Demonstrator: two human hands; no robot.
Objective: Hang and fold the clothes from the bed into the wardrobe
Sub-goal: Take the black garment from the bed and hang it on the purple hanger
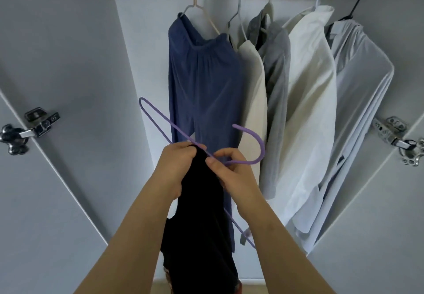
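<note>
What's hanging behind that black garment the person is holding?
Blue trousers hang behind the black garment. It covers much of their lower legs, and also the middle stretch of the purple hanger, so how that is threaded cannot be seen.

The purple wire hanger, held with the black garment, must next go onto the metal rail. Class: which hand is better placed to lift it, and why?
Probably right. The right hand pinches the purple wire hanger just below its hook, while the left hand grips the black garment against it.
</note>
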